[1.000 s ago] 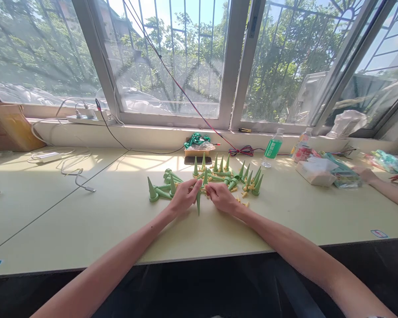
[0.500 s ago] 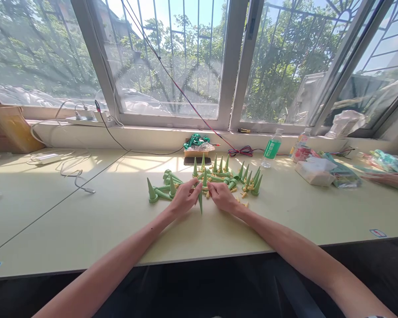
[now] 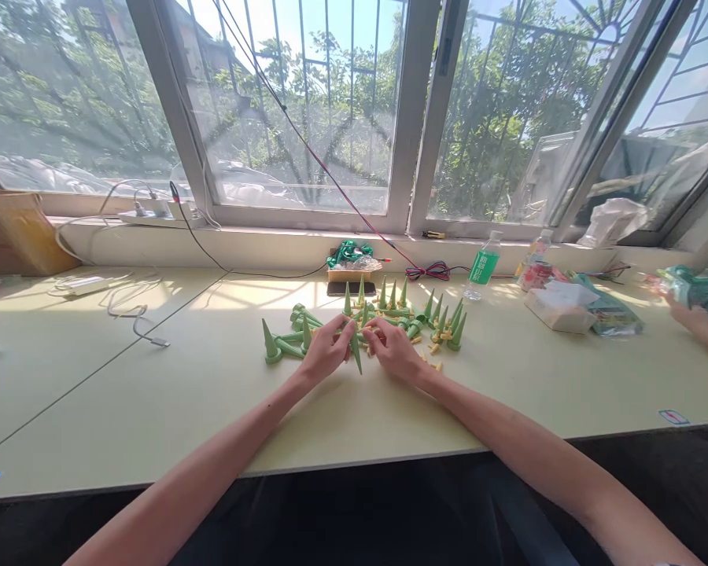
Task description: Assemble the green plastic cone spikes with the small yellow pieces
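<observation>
My left hand [image 3: 330,346] is closed on a green plastic watering spike [image 3: 357,355], whose pointed end slants down toward me. Just right of it, my right hand [image 3: 392,346] has its thumb and fingers pinched together near the spike's upper end. Whatever lies in that pinch is too small and hidden to make out. Around both hands are several more green spikes, some upright like the one at the left [image 3: 271,346], others lying flat. Small yellow plastic pieces [image 3: 436,347] are scattered among them, mostly on the right.
A dark phone [image 3: 351,288] lies before a small box of green material [image 3: 351,263]. To the right stand a green-labelled bottle [image 3: 484,269] and a tissue pack [image 3: 560,306]. Another person's hand [image 3: 693,318] touches plastic bags at the far right. White cables [image 3: 135,314] lie left.
The spike in my left hand has tilted slightly, its tip rising a little. My right hand has shifted slightly left at the fingertips. The other person's hand has moved with the bags.
</observation>
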### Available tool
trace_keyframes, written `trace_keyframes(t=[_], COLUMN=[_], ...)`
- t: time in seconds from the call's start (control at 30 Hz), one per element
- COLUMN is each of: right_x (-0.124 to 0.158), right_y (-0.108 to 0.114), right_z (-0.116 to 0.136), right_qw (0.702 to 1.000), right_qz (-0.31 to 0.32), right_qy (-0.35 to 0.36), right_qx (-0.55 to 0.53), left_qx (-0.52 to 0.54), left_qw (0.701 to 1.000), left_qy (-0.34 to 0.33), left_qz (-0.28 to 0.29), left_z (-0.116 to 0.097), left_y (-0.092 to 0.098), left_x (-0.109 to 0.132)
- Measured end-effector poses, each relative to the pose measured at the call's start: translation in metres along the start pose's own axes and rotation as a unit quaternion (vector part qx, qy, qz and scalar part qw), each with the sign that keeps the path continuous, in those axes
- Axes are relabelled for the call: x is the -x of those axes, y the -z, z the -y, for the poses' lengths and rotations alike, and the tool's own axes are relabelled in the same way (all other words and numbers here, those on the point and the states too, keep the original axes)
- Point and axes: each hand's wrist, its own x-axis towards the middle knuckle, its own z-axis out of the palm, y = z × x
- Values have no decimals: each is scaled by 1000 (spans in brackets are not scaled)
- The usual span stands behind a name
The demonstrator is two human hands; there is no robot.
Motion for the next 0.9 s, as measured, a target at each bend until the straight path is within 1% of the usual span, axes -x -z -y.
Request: trace_keyframes(t=[0.23, 0.37, 0.47, 0.53, 0.6, 0.67, 0.73, 0.9], right_x=[1, 1, 1, 0, 0, -1, 0, 1], right_y=[0, -2, -4, -4, -5, -5, -6, -6], right_z=[3, 2, 0, 0, 0, 0, 1, 1], right_qw=[1000, 1000, 993, 979, 967, 965, 970, 986], right_qz=[6, 7, 29, 50, 62, 57, 42, -14], right_qy=[15, -11, -64, -103, -122, -120, -104, -58], right_qx=[-14, -21, -93, -166, -214, -224, -216, -155], left_qx=[-42, -43, -34, -30, -31, -34, -29, 23], left_qw=[999, 998, 998, 998, 998, 998, 998, 999], left_qy=[-28, -40, -44, -48, -52, -56, -54, -44], left_qz=[11, 9, 15, 18, 19, 20, 15, -22], left_z=[2, 3, 3, 2, 3, 3, 4, 3], left_y=[0, -1, -1, -2, -2, -2, -2, -2], left_x=[1, 1, 2, 2, 2, 2, 1, 0])
